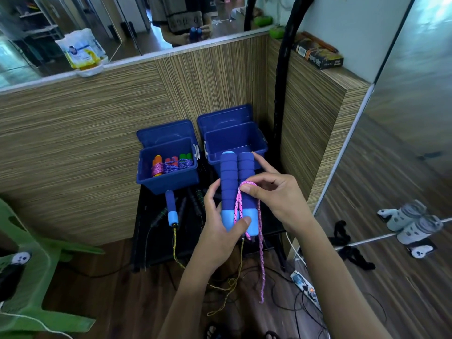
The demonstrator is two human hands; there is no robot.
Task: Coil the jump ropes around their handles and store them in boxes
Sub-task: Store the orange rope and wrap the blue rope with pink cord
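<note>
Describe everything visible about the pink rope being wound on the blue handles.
The pink rope is a braided cord, pink flecked with darker thread. A doubled loop of it lies along the front of the two dark blue foam handles, which are held side by side and upright. The right hand pinches the loop's top; the left hand grips the handles, thumb pressing the rope near their light blue ends. The rest hangs loose below toward the floor.
</note>
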